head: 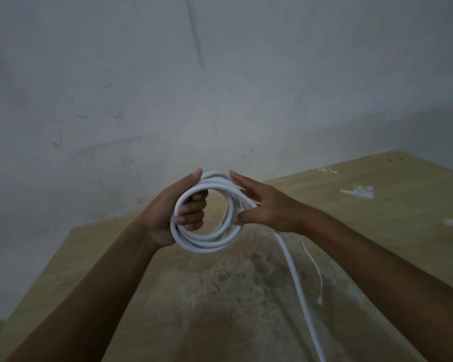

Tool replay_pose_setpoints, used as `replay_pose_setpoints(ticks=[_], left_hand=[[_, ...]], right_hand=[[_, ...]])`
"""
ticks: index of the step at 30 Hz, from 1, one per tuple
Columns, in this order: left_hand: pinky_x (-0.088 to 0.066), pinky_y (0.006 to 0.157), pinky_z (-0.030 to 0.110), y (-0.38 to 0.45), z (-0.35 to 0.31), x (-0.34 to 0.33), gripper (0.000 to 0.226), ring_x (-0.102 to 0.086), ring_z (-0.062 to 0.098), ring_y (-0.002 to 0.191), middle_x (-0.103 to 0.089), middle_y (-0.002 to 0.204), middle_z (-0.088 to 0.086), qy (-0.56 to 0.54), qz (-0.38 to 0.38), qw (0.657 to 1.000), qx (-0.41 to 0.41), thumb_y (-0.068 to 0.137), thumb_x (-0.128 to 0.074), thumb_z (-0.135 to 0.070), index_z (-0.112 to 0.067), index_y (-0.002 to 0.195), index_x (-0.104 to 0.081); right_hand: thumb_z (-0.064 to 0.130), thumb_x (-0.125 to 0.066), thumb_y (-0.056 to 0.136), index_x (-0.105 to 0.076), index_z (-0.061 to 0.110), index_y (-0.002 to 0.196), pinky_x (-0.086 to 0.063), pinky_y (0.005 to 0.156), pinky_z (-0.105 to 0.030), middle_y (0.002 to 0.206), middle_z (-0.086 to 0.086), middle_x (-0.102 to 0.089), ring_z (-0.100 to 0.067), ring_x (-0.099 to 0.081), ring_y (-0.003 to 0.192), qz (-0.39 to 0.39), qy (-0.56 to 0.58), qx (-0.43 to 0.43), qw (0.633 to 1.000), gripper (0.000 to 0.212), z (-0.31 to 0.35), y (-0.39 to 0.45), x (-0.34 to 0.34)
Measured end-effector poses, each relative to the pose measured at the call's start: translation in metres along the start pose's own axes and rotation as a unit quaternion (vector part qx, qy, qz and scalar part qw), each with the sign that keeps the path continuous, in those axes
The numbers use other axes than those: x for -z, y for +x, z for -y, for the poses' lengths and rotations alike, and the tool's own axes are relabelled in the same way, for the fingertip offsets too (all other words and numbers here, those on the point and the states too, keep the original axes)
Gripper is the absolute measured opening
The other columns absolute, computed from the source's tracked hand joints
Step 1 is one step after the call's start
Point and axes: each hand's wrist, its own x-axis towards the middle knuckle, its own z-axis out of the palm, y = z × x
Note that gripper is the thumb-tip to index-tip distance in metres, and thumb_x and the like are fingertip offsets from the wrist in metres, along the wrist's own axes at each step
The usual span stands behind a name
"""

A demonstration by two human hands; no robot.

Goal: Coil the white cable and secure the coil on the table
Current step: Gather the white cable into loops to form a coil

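A thick white round cable [205, 232], wound into a coil of several loops, is held up in the air above a light wooden desk [392, 205], between both hands and in front of the wall. The left hand [168, 215] has its grip closed around the left side of the coil: its fingers pass through the middle of the ring and curl back toward the palm, while the thumb lies over the top of the loops. The right hand [264, 207] is against the right side of the coil with its fingers stretched out and mostly straight; its grip is open, with the fingertips touching the loops and the free strand running under the fingers rather than being clasped. From there the loose end of the cable drops down and toward the lower right, out of the bottom of the picture.

On the desk, just right of that hanging strand, lies a thin white plastic tie [315, 270], apart from the cable. The desktop is worn and blotchy in the middle, with white paint smears [357, 192] near its far right corner. Behind it stands a grey, scuffed plaster wall [168, 87].
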Motion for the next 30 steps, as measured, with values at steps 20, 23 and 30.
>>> replay_pose_setpoints(ticks=[20, 23, 30], left_hand=[[-0.041, 0.036, 0.022, 0.0, 0.022, 0.01, 0.053, -0.041, 0.008, 0.029, -0.042, 0.037, -0.004, -0.029, -0.091, 0.994, 0.046, 0.055, -0.091, -0.049, -0.011, 0.061, -0.055], [-0.044, 0.039, 0.022, -0.004, 0.022, 0.014, 0.05, -0.044, 0.007, 0.033, -0.044, 0.04, -0.005, -0.028, -0.068, 0.996, 0.055, 0.054, -0.092, -0.049, -0.012, 0.062, -0.058], [-0.039, 0.038, 0.02, -0.007, 0.023, 0.011, 0.043, -0.037, 0.005, 0.031, -0.038, 0.036, -0.008, 0.016, -0.101, 0.995, 0.021, 0.056, -0.091, -0.029, -0.016, 0.056, -0.051]], right_hand=[[0.017, -0.051, 0.097, -0.036, 0.014, 0.109, -0.033, 0.057, -0.034, 0.075, -0.001, -0.042, -0.016, -0.041, 0.06, -0.024, -0.206, -0.016, 0.978, 0.02, 0.015, 0.029, -0.028], [0.017, -0.05, 0.097, -0.035, 0.02, 0.099, -0.036, 0.062, -0.036, 0.077, -0.005, -0.044, -0.022, -0.043, 0.066, 0.012, -0.199, -0.028, 0.98, 0.015, 0.016, 0.031, -0.023], [0.03, -0.074, 0.085, -0.059, 0.029, 0.104, -0.052, 0.071, -0.036, 0.088, 0.007, -0.059, -0.013, -0.058, 0.078, -0.06, -0.093, -0.007, 0.994, 0.024, 0.004, 0.032, -0.025]])
